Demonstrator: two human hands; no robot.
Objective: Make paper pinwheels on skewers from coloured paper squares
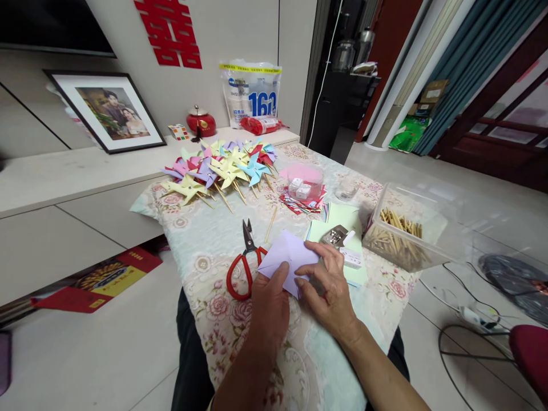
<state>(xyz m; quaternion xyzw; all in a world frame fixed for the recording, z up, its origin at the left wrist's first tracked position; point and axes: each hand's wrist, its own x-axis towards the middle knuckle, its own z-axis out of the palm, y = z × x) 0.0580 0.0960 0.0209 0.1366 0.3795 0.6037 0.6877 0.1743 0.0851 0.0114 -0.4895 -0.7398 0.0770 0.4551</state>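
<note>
My left hand (270, 297) grips a square of purple paper (287, 246) from below left, its thumb pressed flat near the centre. The paper shows slits running in from its corners. My right hand (331, 288) is at the paper's right side, with curled thumb and fingers at its edge and lower right corner. Left of the paper lie red-handled scissors (249, 245), blades pointing away. A thin wooden stick (271, 224) rests just beyond. Past my right hand, an opened box of small metal pieces (335, 235) and a small white box (351, 258) lie on light green paper sheets (342, 214).
Several finished paper pinwheels (229, 169) on sticks are heaped at the far left of the cloth-covered table (188, 228). A clear container (306, 180) stands by red papers (299, 205). At right, a clear plastic bin (387, 245) holds wooden sticks (405, 222) near the table edge.
</note>
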